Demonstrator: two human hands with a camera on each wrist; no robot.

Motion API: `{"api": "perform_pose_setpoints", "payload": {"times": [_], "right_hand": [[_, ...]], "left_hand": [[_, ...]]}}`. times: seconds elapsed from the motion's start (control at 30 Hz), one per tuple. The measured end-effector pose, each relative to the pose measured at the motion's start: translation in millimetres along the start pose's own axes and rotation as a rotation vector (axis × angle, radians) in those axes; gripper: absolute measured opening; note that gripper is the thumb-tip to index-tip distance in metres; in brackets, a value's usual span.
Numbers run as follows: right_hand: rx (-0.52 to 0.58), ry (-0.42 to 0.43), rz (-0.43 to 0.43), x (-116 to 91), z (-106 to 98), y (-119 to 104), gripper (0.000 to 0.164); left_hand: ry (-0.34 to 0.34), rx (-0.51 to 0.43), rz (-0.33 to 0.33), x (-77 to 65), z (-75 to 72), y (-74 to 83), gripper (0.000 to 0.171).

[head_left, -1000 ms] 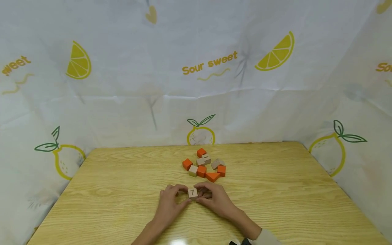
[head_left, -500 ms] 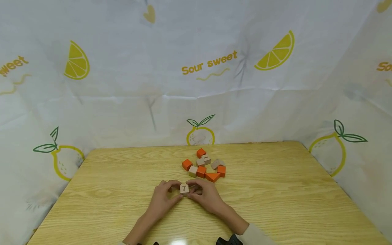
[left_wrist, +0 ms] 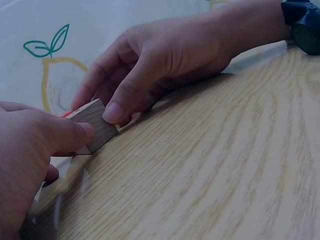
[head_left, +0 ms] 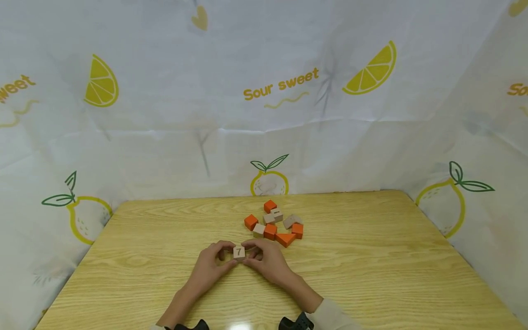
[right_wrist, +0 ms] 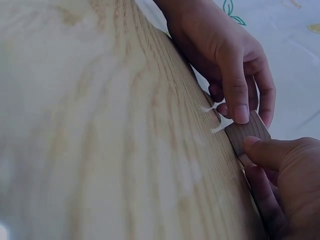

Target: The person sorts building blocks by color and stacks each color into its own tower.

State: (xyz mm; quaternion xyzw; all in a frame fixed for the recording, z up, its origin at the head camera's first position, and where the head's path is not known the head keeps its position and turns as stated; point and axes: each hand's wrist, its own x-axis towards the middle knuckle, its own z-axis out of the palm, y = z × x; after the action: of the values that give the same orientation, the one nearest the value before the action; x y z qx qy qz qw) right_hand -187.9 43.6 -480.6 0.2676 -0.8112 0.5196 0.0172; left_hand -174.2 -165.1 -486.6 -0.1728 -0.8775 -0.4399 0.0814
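left hand [head_left: 208, 266] and right hand [head_left: 268, 263] both clamped on the same thing, thumb and fingers pinching a wooden cube [head_left: 239, 253] from either side, 7 facing up. cube sits between the hands, at or just over the table [head_left: 371, 266]; can't tell if it touches. probably light, stiff, hard to break; bare wood should grip fine, not very slippery. best hold: opposite side faces, fingertips clear of the 7.

counts: 2 hands, 1 cube held, 1 black device [head_left: 296, 322] at the right wrist. past the hands, a loose cluster: 4 orange cubes [head_left: 251, 222], 1 orange triangular block [head_left: 285, 239], 3 plain wood blocks [head_left: 259, 230], plus a pale wood piece [head_left: 292, 222] at the right, one or two blocks, can't tell. 1 table, lemon-print cloth [head_left: 177, 160] behind.
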Motion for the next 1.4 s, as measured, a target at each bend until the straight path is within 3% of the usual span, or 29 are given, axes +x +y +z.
{"api": "perform_pose_setpoints", "payload": {"times": [0.23,0.73,0.87,1.1,1.4], "right_hand": [[-0.047,0.008,0.0,4.3,4.9,-1.6,0.036],[-0.042,0.012,0.004,1.7,4.6,2.3,0.036],[-0.033,0.071,-0.018,1.6,4.1,1.7,0.034],[-0.038,0.269,-0.077,1.1,2.4,3.0,0.032],[-0.056,0.41,-0.105,5.7,-0.1,11.9,0.037]], "left_hand": [[-0.015,-0.013,0.008,0.6,-6.1,-4.0,0.038],[-0.019,-0.017,-0.019,-0.3,-5.2,-5.7,0.037],[-0.013,-0.012,-0.022,-0.5,-6.0,-5.1,0.038],[-0.013,-0.001,-0.043,-0.6,-5.7,-4.5,0.036],[-0.014,-0.002,-0.041,-0.2,-6.2,-3.4,0.036]]}}
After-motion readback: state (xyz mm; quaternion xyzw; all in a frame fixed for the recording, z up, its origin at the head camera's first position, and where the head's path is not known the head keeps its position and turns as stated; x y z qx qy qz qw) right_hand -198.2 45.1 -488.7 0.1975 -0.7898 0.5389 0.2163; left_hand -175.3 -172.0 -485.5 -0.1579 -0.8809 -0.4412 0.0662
